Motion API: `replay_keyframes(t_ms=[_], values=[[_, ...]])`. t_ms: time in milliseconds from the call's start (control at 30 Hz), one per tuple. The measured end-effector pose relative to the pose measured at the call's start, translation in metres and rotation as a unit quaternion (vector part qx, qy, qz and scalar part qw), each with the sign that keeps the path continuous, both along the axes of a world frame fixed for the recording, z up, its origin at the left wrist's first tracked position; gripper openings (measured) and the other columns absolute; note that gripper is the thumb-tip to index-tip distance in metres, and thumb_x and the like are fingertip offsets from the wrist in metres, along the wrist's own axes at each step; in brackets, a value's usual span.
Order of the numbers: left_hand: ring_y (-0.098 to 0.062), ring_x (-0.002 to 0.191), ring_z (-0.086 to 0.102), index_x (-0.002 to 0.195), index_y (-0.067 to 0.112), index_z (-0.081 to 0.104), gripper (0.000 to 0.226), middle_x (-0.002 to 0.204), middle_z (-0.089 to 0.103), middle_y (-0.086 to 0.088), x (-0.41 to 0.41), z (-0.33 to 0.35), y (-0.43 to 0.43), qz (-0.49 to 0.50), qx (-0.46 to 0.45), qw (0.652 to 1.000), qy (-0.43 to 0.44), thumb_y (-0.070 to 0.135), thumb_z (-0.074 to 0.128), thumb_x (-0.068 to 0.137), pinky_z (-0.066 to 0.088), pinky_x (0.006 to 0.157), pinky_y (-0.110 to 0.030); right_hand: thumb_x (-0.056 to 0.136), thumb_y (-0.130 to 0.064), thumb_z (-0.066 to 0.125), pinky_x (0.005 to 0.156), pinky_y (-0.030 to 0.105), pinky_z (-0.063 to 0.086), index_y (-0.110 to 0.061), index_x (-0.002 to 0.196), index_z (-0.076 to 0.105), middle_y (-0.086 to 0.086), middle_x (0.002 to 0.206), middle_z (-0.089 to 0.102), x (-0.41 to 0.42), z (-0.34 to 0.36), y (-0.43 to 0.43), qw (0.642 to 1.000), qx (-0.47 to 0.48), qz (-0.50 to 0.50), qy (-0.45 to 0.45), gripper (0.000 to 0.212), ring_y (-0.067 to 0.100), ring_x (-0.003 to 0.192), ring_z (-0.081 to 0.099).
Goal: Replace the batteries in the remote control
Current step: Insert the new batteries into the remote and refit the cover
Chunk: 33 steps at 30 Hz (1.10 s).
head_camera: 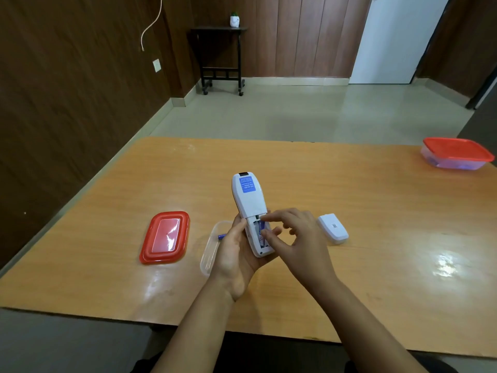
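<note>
My left hand (234, 254) grips a white remote control (248, 203), held back side up above the table, a blue label near its top. Its battery bay is uncovered and a blue battery (261, 232) lies inside. My right hand (293, 238) rests its thumb and forefinger on that battery in the bay. The remote's white battery cover (333, 228) lies on the table just right of my hands. Behind my left hand stands a clear open container (211, 249) with another blue battery (222, 236) showing in it.
A red lid (164, 237) lies flat on the orange wooden table (376, 211), left of the clear container. A closed clear box with a red lid (457, 154) sits at the table's far right edge. A dark side table stands by the far wall.
</note>
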State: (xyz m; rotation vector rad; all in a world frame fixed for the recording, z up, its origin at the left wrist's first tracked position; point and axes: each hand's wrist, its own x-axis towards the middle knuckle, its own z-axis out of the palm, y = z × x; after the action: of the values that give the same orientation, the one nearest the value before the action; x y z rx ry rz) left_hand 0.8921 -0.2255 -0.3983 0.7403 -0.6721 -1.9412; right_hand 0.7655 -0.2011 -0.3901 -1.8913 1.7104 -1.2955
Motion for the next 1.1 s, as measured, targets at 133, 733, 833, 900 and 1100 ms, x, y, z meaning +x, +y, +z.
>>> replay_keyframes(t_ms=[133,733,833,900,1100], values=[[-0.026,0.11,0.064,0.131,0.025,0.053,0.037,0.129,0.062,-0.007,0.0,-0.002,0.0,0.011,-0.017,1.0,-0.011,0.03,0.035,0.1,0.054,0.084,-0.045,0.083,-0.018,0.055,0.08,0.01,0.033,-0.04,0.106,0.069,-0.014,0.099,0.053,0.001,-0.004,-0.001,0.999,-0.024,0.0,0.042,0.035,0.011,0.094,0.043],[-0.028,0.113,0.058,0.134,0.022,0.05,0.039,0.131,0.061,-0.004,0.03,-0.002,-0.005,0.067,-0.021,0.998,-0.006,0.03,0.031,0.101,0.053,0.088,-0.049,0.093,-0.055,0.031,0.089,0.026,0.03,-0.047,0.121,0.059,-0.014,0.102,0.042,0.018,-0.011,0.004,0.997,-0.011,0.014,0.07,0.04,0.006,0.103,0.037],[-0.031,0.115,0.06,0.134,0.022,0.051,0.039,0.131,0.061,-0.003,0.045,0.002,-0.012,0.122,-0.008,0.993,-0.006,0.029,0.033,0.1,0.047,0.094,-0.051,0.092,-0.052,0.039,0.083,0.017,0.034,-0.042,0.11,0.066,-0.015,0.093,0.045,0.011,-0.011,-0.004,1.0,-0.009,0.003,-0.001,0.034,0.006,0.099,0.043],[-0.029,0.11,0.062,0.133,0.021,0.052,0.038,0.129,0.062,-0.004,0.057,0.002,-0.017,0.174,0.009,0.984,-0.019,0.028,0.036,0.099,0.046,0.095,-0.05,0.093,-0.046,0.047,0.075,0.013,0.034,-0.039,0.101,0.07,-0.015,0.09,0.049,0.007,-0.016,-0.01,0.999,0.024,-0.01,-0.02,0.025,0.008,0.098,0.047],[-0.023,0.093,0.064,0.134,0.019,0.05,0.04,0.11,0.066,0.0,0.077,0.002,-0.03,0.28,0.031,0.959,-0.014,0.022,0.034,0.098,0.047,0.079,-0.037,0.092,-0.034,0.054,0.085,0.019,0.031,-0.037,0.108,0.067,-0.012,0.108,0.049,0.024,-0.03,-0.031,0.985,0.127,0.001,0.113,0.021,0.013,0.114,0.041]])
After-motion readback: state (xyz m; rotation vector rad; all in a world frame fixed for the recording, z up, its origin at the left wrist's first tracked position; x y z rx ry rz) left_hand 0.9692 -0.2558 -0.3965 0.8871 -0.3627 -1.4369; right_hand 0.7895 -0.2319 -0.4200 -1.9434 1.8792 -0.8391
